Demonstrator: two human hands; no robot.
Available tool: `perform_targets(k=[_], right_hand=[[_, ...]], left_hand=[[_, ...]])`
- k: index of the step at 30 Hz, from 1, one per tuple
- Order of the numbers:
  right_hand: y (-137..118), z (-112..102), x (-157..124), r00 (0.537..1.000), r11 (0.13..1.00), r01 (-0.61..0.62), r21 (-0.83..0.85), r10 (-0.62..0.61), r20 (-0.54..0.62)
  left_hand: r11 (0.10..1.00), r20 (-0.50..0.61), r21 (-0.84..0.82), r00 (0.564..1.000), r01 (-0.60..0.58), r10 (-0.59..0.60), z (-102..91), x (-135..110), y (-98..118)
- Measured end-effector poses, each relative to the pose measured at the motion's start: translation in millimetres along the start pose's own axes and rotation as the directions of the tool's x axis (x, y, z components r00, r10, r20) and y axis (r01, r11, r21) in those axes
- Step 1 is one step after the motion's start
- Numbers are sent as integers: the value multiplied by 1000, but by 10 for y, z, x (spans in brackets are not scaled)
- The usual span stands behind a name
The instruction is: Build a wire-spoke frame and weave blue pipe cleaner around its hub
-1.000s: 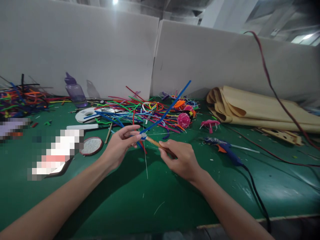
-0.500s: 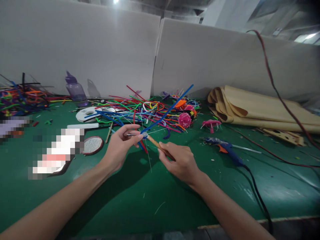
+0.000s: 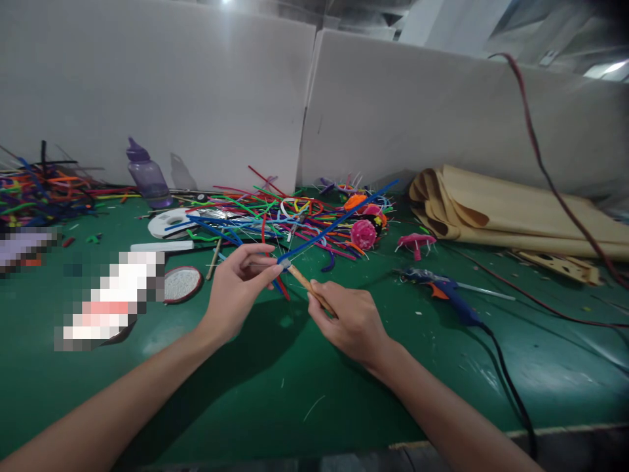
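Note:
My right hand [image 3: 346,318] is closed around a wooden stick [image 3: 301,278] that slants up to the left. At the stick's upper end my left hand [image 3: 240,282] pinches a blue pipe cleaner [image 3: 339,226] between thumb and forefinger. The pipe cleaner's long free end reaches up and to the right. Thin pale wires spread out around the stick's tip; how they are fixed there is hidden by my fingers. Just below the tip a red pipe cleaner piece [image 3: 282,288] and a blue one show.
Behind my hands lies a heap of colourful pipe cleaners [image 3: 246,213], with pink pompom-like pieces [image 3: 363,234]. A glue gun [image 3: 449,298] with a black cord lies right. Left are a white reel [image 3: 158,224], a round dish [image 3: 183,286] and a purple bottle [image 3: 150,177]. Folded brown paper [image 3: 511,213] lies far right.
The blue pipe cleaner's free end has swung down and to the right. The thin wires around the tip have turned. Both hands stay nearly in place.

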State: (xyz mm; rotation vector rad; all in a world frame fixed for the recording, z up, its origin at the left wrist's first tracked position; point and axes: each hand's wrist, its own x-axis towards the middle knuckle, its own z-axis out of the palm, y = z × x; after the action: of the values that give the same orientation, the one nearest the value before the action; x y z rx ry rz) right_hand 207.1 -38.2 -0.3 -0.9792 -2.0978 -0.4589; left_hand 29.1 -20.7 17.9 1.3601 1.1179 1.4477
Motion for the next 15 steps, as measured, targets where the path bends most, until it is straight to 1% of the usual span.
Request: perform_targets(k=[4, 6, 7, 9, 10, 11, 12, 13, 14, 15], right_hand=[[-9, 19, -10, 1000, 1000, -4, 7, 4, 8], [-12, 12, 0, 999, 999, -33, 42, 32, 24], [-11, -2, 13, 997, 995, -70, 77, 67, 42], [-1, -54, 56, 977, 960, -207, 189, 193, 90], [10, -89, 83, 953, 916, -300, 266, 276, 123], [25, -126, 110, 918, 848, -396, 352, 362, 161], [42, -162, 137, 877, 758, -479, 443, 435, 203], [61, -193, 160, 838, 654, -536, 534, 490, 240], [78, -216, 180, 805, 547, -567, 616, 526, 274], [92, -231, 194, 784, 452, -573, 684, 544, 297]], left_hand=[[997, -10, 48, 999, -52, 52, -5, -5, 5], [996, -7, 58, 998, -67, 68, -13, 10, -2], [997, -5, 50, 998, -65, 65, -19, 23, -9], [999, -10, -8, 999, -41, 40, -32, 56, -26], [999, -8, -51, 1000, -15, 15, -38, 72, -36], [995, 1, -95, 1000, 18, -18, -42, 85, -47], [989, 18, -135, 998, 57, -55, -44, 96, -57], [981, 43, -167, 995, 98, -92, -44, 102, -65], [972, 74, -190, 989, 139, -127, -42, 104, -72], [962, 104, -207, 982, 177, -158, -39, 102, -77]])
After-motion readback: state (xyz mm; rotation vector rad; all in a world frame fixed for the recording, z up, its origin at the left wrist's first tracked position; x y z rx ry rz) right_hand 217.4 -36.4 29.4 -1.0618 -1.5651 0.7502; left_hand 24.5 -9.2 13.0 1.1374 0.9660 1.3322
